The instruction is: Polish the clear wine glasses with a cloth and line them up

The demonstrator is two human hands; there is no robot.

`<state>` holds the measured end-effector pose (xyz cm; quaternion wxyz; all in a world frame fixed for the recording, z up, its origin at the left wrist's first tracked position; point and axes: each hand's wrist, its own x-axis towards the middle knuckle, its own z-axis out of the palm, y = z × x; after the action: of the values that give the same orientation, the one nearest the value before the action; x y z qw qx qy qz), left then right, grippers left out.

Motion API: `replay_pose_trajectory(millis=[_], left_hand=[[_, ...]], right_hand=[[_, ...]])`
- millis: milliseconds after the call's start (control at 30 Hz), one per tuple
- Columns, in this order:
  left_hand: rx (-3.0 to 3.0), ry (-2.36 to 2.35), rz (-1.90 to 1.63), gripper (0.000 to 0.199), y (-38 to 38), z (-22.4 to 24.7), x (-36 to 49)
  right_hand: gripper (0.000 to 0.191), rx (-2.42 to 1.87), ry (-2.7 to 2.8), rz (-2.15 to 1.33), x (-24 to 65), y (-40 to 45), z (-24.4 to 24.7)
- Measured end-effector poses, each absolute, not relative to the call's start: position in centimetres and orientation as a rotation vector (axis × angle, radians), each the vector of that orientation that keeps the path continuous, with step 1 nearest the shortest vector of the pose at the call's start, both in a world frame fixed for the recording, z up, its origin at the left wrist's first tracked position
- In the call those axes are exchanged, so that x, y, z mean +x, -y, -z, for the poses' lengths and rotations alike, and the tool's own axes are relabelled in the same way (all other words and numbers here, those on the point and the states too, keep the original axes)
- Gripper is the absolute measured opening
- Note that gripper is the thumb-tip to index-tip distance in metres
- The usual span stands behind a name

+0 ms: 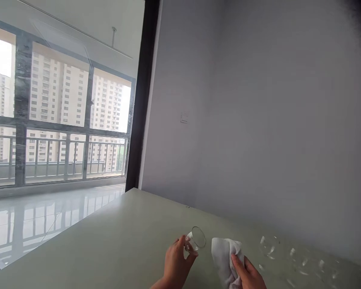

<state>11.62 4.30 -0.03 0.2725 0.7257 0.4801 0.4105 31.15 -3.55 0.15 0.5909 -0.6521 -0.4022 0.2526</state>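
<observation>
My left hand is closed around a small clear drinking glass. The glass is tilted, its round rim facing right and a little toward me. To its right, my right hand grips a folded white cloth, thumb on top. A gap separates the cloth from the glass. Both hands are above the pale green table. Part of the right hand is cut off by the bottom edge of the view.
Several clear glasses stand on the table at the right, their outlines faint. A grey wall runs along the table's far and right side. At the left are a shiny tiled floor and tall windows with a railing.
</observation>
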Motion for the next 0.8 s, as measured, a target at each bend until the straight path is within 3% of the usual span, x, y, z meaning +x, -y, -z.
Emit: replay_pose_trajectory(millis=[133, 400, 500, 633, 800], left_hand=[[2.17, -1.189, -1.081, 0.005, -2.3, -1.1, 11.9], [2.272, -1.116, -0.877, 0.013, -1.9, -0.1, 12.3], [2.378, -1.073, -0.834, 0.029, -2.0, -0.3, 12.0], [2.543, -0.953, -0.751, 0.042, -2.0, -0.9, 11.6], [2.785, -0.922, -0.909, 0.036, -2.1, -2.5, 11.0]], right_hand=[[0.05, -1.448, 0.968, -0.45, 30.5, 5.5, -3.3], [0.028, -1.574, 1.666, -0.122, 25.6, 7.1, -5.2], [0.025, -1.722, 1.737, -0.331, 26.5, 7.5, -6.0], [0.023, -1.518, 1.603, -0.773, 27.3, 7.7, -5.2], [0.048, -1.359, 1.093, -1.026, 26.9, 6.5, -3.8]])
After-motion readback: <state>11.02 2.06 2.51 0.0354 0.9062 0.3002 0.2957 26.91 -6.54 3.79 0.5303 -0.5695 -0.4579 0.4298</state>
